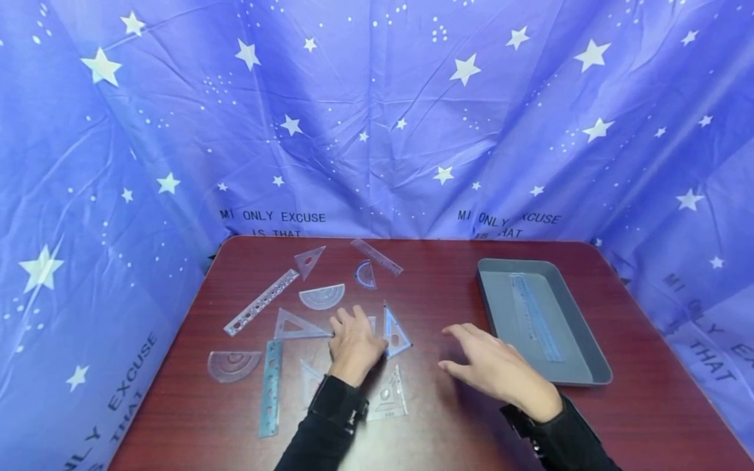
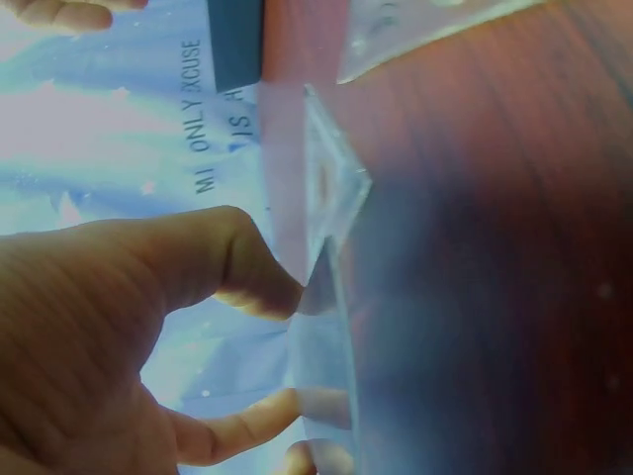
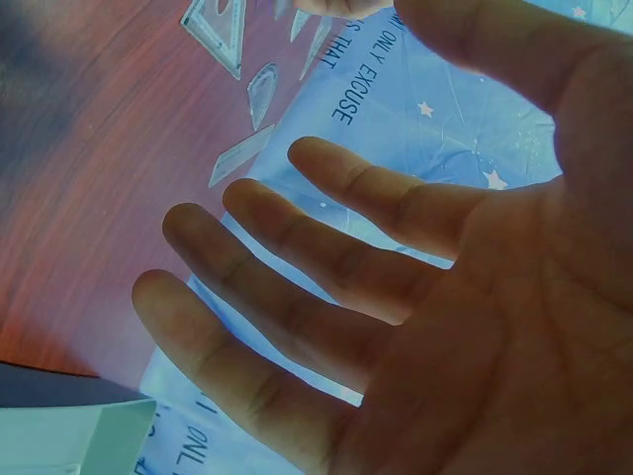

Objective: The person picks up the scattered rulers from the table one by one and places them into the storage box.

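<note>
My left hand (image 1: 356, 345) pinches a clear ruler (image 2: 324, 361) between thumb and fingers, at its edges, low over the table. Most of that ruler is hidden in the head view. Just right of this hand lies a blue-marked set square (image 1: 398, 341); to its left is a clear set square (image 1: 294, 325). Nearer the person, another clear set square (image 1: 396, 404) lies by the left wrist. My right hand (image 1: 497, 366) hovers over the table left of a grey tray (image 1: 596, 350), fingers spread and holding nothing. Inside the tray lie clear and bluish rulers (image 1: 537, 317).
Around the left hand are protractors (image 1: 322, 297), a teal ruler (image 1: 270, 389), a clear ruler with cut-outs (image 1: 261, 302), a small set square (image 1: 309, 260) and a short ruler (image 1: 377, 256). A starry blue curtain (image 1: 365, 118) hangs behind the red-brown table (image 1: 436, 288).
</note>
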`<state>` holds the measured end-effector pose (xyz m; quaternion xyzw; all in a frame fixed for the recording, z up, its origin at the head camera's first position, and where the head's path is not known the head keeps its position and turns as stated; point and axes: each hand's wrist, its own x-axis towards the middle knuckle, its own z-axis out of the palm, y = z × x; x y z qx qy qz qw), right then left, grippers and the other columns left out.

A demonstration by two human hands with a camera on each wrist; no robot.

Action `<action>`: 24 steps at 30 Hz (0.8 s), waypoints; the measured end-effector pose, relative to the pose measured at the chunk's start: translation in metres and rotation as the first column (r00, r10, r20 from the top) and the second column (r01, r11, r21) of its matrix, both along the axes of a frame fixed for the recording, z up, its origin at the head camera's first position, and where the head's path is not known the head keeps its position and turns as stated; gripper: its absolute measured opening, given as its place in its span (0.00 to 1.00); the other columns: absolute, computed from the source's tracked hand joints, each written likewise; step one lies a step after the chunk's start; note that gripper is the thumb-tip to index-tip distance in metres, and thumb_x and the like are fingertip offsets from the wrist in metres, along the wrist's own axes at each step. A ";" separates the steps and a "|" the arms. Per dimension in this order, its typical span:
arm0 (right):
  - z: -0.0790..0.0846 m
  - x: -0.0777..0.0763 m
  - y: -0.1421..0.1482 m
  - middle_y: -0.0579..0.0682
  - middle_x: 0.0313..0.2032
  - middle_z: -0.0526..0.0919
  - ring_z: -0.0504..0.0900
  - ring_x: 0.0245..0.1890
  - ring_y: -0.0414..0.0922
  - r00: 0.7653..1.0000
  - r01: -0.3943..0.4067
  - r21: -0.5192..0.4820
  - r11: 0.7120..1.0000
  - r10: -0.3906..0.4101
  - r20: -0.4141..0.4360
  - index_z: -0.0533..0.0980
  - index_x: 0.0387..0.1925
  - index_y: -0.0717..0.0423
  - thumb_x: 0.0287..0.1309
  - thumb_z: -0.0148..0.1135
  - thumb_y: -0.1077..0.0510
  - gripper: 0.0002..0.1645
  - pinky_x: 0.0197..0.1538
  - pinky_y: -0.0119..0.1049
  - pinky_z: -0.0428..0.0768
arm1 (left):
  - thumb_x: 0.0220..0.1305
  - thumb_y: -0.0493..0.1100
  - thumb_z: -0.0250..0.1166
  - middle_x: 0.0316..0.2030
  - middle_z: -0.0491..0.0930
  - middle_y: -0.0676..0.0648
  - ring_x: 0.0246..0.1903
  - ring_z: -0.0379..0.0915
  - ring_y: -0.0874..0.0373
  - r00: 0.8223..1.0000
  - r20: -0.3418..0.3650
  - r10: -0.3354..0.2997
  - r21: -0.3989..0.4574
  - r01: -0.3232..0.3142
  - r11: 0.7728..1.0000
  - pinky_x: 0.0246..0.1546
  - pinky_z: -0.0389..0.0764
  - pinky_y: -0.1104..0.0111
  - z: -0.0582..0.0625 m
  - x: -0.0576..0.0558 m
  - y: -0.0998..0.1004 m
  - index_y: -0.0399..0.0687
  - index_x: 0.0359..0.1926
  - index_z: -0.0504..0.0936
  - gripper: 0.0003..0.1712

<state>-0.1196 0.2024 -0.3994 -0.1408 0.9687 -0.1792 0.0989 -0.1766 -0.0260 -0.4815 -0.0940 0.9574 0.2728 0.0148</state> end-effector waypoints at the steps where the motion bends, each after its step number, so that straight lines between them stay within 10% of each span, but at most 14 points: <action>1: -0.001 0.000 0.000 0.54 0.64 0.84 0.85 0.60 0.56 1.000 0.002 -0.012 1.000 -0.002 -0.004 0.78 0.67 0.52 0.66 0.74 0.44 0.33 0.53 0.61 0.86 | 0.45 0.51 0.85 0.58 0.71 0.28 0.61 0.68 0.31 1.000 -0.021 0.001 0.011 0.000 1.000 0.48 0.85 0.40 0.002 0.001 -0.001 0.34 0.64 0.75 0.49; 6: -0.009 -0.004 -0.003 0.55 0.61 0.86 0.88 0.57 0.55 1.000 -0.004 -0.198 0.980 0.001 -0.015 0.79 0.64 0.54 0.69 0.71 0.48 0.27 0.54 0.54 0.87 | 0.45 0.49 0.84 0.55 0.72 0.32 0.59 0.67 0.35 0.994 -0.112 -0.009 0.058 0.015 0.998 0.43 0.86 0.42 0.017 0.006 -0.001 0.38 0.57 0.76 0.41; 11: -0.023 -0.013 -0.015 0.60 0.59 0.87 0.90 0.52 0.52 0.999 0.054 -0.455 0.889 -0.045 0.031 0.78 0.65 0.58 0.74 0.66 0.55 0.23 0.52 0.46 0.89 | 0.46 0.45 0.80 0.53 0.72 0.37 0.54 0.68 0.40 0.977 -0.206 -0.048 0.088 0.067 0.994 0.38 0.84 0.50 0.039 0.018 0.008 0.43 0.56 0.77 0.36; 14: -0.031 -0.018 -0.026 0.65 0.61 0.85 0.90 0.52 0.50 0.989 0.145 -0.624 0.768 -0.085 0.125 0.74 0.69 0.61 0.78 0.61 0.57 0.24 0.51 0.44 0.90 | 0.47 0.44 0.79 0.52 0.73 0.39 0.52 0.68 0.43 0.964 -0.255 -0.074 0.096 0.101 0.990 0.34 0.82 0.54 0.049 0.028 0.017 0.45 0.58 0.78 0.35; 20: -0.041 -0.020 -0.045 0.62 0.60 0.83 0.85 0.49 0.35 0.922 0.349 -0.831 0.433 0.001 0.388 0.64 0.75 0.67 0.83 0.54 0.57 0.29 0.49 0.33 0.87 | 0.49 0.48 0.79 0.51 0.74 0.41 0.50 0.70 0.47 0.935 -0.329 -0.128 0.056 0.155 0.986 0.30 0.80 0.58 0.061 0.048 0.035 0.47 0.58 0.79 0.34; 24: -0.046 -0.017 -0.053 0.49 0.55 0.85 0.86 0.51 0.37 0.883 0.436 -0.851 0.292 0.041 0.467 0.66 0.73 0.66 0.81 0.54 0.56 0.28 0.51 0.30 0.85 | 0.48 0.45 0.77 0.51 0.76 0.41 0.49 0.71 0.47 0.907 -0.390 -0.163 0.004 0.179 0.984 0.29 0.80 0.58 0.063 0.058 0.042 0.46 0.57 0.81 0.32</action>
